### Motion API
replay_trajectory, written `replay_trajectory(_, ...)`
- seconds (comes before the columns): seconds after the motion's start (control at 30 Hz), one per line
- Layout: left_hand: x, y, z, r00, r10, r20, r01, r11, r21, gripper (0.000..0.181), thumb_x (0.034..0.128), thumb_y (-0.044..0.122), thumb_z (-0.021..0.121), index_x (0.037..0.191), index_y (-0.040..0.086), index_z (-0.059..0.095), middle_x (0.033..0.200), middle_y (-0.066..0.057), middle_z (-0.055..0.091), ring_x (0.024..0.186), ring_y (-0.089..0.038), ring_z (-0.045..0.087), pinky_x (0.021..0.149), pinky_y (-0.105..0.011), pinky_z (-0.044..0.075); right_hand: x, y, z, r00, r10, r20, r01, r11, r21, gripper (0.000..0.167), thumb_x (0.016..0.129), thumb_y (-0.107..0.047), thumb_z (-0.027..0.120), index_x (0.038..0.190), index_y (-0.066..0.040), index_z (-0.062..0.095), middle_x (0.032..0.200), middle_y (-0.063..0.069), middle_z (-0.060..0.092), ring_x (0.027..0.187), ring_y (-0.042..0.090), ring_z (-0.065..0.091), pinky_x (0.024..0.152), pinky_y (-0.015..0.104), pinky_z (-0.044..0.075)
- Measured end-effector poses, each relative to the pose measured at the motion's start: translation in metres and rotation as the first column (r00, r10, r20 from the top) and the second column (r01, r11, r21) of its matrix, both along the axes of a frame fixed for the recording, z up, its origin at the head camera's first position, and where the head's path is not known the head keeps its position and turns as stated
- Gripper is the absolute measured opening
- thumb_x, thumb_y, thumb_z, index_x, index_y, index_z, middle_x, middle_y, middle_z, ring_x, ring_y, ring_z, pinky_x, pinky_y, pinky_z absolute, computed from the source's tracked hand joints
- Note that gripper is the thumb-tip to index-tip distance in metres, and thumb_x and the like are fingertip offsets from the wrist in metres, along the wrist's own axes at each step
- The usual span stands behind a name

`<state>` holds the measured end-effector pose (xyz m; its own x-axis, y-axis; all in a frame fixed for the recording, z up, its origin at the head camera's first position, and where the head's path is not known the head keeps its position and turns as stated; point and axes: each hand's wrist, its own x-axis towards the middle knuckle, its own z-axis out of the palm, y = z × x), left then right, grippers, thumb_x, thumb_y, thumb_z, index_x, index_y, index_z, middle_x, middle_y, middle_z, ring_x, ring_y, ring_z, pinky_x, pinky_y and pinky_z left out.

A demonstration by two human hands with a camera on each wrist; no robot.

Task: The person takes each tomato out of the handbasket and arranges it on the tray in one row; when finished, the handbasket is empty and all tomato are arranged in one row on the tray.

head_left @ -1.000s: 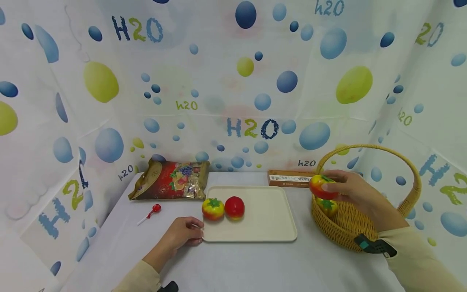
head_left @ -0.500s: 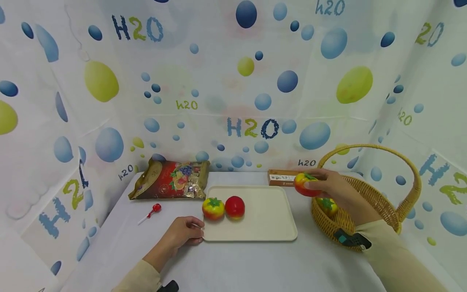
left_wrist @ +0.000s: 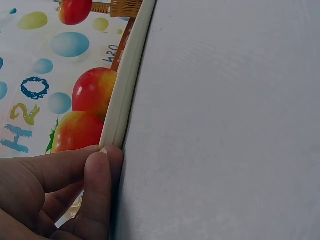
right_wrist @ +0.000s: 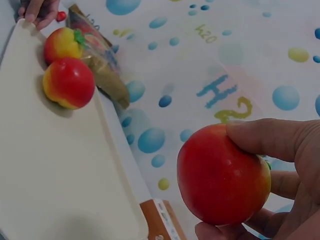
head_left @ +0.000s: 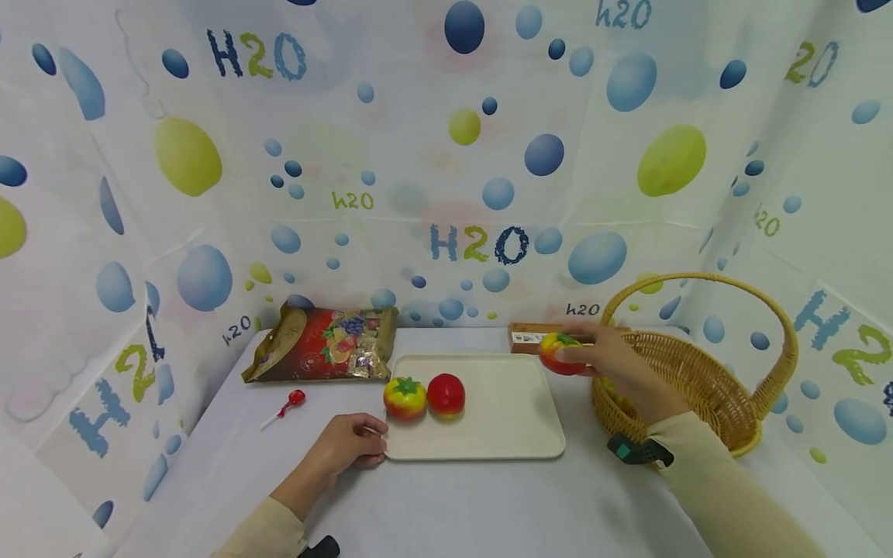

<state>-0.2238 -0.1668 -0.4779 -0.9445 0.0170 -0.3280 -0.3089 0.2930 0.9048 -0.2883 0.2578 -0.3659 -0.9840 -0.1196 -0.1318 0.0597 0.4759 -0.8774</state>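
The right hand (head_left: 617, 360) holds a red-yellow toy tomato (head_left: 556, 354) in the air between the tray's right edge and the basket. In the right wrist view, thumb and fingers grip this tomato (right_wrist: 222, 175) from the side. Two more tomatoes lie side by side on the left part of the cream tray (head_left: 498, 411): one with green leaves up (head_left: 405, 398), one showing plain red (head_left: 446, 395). The left hand (head_left: 345, 447) pinches the tray's left edge; the left wrist view shows thumb and finger on the rim (left_wrist: 120, 100).
The wicker basket (head_left: 698, 372) stands at the right with a yellowish item partly hidden behind the right hand. A brown box (head_left: 525, 338) lies behind the tray. At the left are a gold and red packet (head_left: 324, 345) and a red lollipop (head_left: 296, 397).
The right hand has carried its tomato leftward from above the basket's left rim toward the tray. The left hand has kept its hold on the tray edge; the head view has shifted slightly.
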Motion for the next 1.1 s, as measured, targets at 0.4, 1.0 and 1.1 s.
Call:
replay_trajectory(0.4,-0.002,-0.001,0.000,1.000,-0.006,0.007,0.006,1.000,-0.002,0.024,0.0879,0.001,0.076,0.111,0.000,0.070,0.094,-0.011,0.064,0.075,-0.017,0.066,0.069,-0.030,0.063,-0.006,-0.034,-0.021,1.000,0.025,-0.004,-0.025,0.997,-0.070,0.055,0.091,-0.022,0.076,0.140,-0.007,0.056,0.137,0.017,0.057,0.118,0.033,0.056,0.092,0.036,0.055)
replay_trajectory(1.0,0.001,0.001,0.000,1.000,0.003,-0.007,-0.003,1.000,-0.004,0.021,0.0877,-0.003,0.075,0.108,0.001,0.070,0.091,-0.011,0.063,0.074,-0.018,0.065,0.068,-0.031,0.063,-0.012,-0.055,-0.034,0.999,-0.023,0.028,0.025,0.996,-0.084,0.058,0.092,-0.021,0.077,0.144,-0.010,0.054,0.141,0.017,0.056,0.121,0.035,0.055,0.097,0.040,0.056)
replay_trajectory(1.1,0.000,0.000,0.000,1.000,0.001,-0.009,-0.002,1.000,-0.008,0.022,0.0877,-0.002,0.075,0.109,0.001,0.070,0.092,-0.011,0.062,0.075,-0.018,0.064,0.069,-0.031,0.063,-0.013,-0.058,-0.035,0.999,-0.031,0.031,0.033,0.997,-0.076,0.060,0.091,-0.022,0.077,0.145,-0.010,0.054,0.140,0.016,0.056,0.121,0.035,0.055,0.097,0.041,0.055)
